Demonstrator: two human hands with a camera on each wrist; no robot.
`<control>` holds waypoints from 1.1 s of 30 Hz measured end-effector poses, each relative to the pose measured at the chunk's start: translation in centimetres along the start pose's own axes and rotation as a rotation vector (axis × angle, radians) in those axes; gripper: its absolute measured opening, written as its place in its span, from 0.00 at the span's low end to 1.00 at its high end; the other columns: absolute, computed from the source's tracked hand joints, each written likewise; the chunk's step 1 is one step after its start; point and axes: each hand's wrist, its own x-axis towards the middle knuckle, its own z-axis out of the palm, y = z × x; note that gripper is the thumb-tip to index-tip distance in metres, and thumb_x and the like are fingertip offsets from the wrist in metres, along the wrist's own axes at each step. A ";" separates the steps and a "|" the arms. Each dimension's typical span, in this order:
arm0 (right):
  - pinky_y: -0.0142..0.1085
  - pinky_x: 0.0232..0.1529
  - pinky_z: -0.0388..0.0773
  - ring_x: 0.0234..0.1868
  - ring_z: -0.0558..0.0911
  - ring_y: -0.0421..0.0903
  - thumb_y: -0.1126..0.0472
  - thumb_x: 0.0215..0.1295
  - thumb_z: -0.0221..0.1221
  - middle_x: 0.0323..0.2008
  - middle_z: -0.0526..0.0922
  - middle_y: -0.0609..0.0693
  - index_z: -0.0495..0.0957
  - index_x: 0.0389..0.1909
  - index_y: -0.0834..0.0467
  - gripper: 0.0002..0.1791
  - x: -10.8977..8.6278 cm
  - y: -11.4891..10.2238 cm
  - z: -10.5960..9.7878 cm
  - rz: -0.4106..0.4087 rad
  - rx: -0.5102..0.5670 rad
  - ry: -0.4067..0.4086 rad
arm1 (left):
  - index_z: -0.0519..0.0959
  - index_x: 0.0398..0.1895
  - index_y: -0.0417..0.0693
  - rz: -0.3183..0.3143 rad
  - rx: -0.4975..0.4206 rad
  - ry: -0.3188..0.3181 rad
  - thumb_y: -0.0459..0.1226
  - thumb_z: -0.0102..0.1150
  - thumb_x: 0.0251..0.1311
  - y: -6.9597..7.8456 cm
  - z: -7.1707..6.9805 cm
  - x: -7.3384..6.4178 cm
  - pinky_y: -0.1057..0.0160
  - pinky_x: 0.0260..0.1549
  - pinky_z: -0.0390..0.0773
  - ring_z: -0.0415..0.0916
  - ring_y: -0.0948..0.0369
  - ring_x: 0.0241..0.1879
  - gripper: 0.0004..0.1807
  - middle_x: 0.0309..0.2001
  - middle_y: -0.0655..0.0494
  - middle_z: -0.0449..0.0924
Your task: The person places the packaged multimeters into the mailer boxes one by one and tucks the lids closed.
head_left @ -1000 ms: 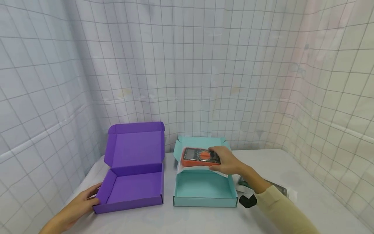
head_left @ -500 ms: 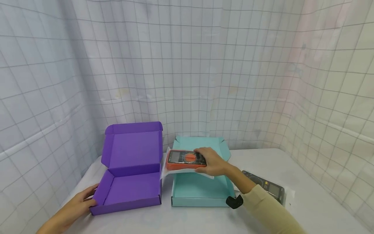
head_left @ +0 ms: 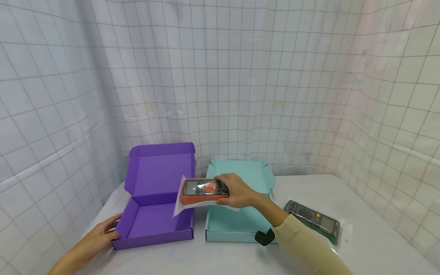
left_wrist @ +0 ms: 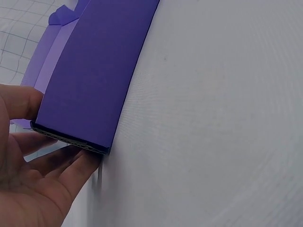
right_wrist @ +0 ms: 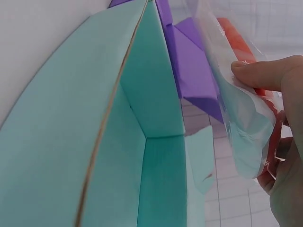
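An orange-and-black multimeter [head_left: 192, 199] in a clear plastic bag is gripped at its right end by my right hand [head_left: 237, 191]. Hand and meter are in the air, the meter spanning the gap between the open purple box [head_left: 154, 239] and the open teal box [head_left: 237, 236]. In the right wrist view, the thumb [right_wrist: 258, 74] presses the bagged meter [right_wrist: 236, 42] from one side, with other fingers partly hidden behind it. My left hand [head_left: 97, 237] pinches the purple box at its front left corner; the left wrist view shows thumb and fingers on either side of the corner [left_wrist: 75, 127].
A second multimeter, black and green [head_left: 314, 221], lies in a clear bag on the white table [head_left: 364, 214], right of the teal box. Both box lids stand raised at the back. Grid-patterned curtains [head_left: 233, 76] enclose the table behind and at both sides.
My right hand has carried the orange multimeter leftward, from above the teal box toward the purple box. The second multimeter has come out from behind my forearm. My left hand stays at the purple box.
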 end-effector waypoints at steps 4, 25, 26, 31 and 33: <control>0.54 0.64 0.69 0.65 0.70 0.55 0.42 0.65 0.67 0.66 0.74 0.55 0.66 0.74 0.63 0.44 1.0 -0.6 0.7 -0.036 -0.020 -0.029 | 0.45 0.76 0.20 -0.014 0.006 -0.004 0.26 0.51 0.69 0.0 0.2 0.2 0.68 0.47 0.79 0.67 0.43 0.65 0.39 0.70 0.16 0.54; 0.42 0.61 0.71 0.64 0.71 0.50 0.39 0.66 0.65 0.69 0.71 0.55 0.67 0.75 0.59 0.43 5.3 -3.9 3.6 -0.063 -0.088 -0.140 | 0.46 0.78 0.22 -0.033 0.012 -0.010 0.28 0.51 0.69 -0.1 0.1 -0.1 0.70 0.48 0.77 0.66 0.41 0.66 0.39 0.71 0.19 0.55; 0.43 0.62 0.71 0.65 0.71 0.50 0.38 0.66 0.65 0.69 0.72 0.55 0.66 0.75 0.59 0.44 5.4 -4.0 3.6 -0.068 -0.097 -0.142 | 0.45 0.78 0.23 -0.036 0.009 -0.013 0.28 0.51 0.70 0.0 0.1 -0.1 0.70 0.48 0.77 0.64 0.39 0.67 0.39 0.71 0.18 0.55; 0.39 0.57 0.72 0.60 0.73 0.47 0.38 0.65 0.65 0.62 0.76 0.52 0.69 0.73 0.58 0.42 5.9 -4.2 4.1 -0.081 -0.115 -0.137 | 0.45 0.78 0.24 -0.048 -0.011 -0.014 0.29 0.50 0.71 0.1 0.2 -0.1 0.70 0.47 0.77 0.63 0.36 0.68 0.39 0.71 0.19 0.55; 0.39 0.56 0.72 0.59 0.73 0.47 0.38 0.64 0.66 0.60 0.77 0.52 0.70 0.72 0.58 0.42 6.1 -4.3 4.3 -0.085 -0.108 -0.137 | 0.45 0.79 0.24 -0.052 -0.018 -0.012 0.28 0.50 0.71 0.1 0.2 -0.1 0.69 0.47 0.77 0.64 0.37 0.67 0.39 0.71 0.19 0.55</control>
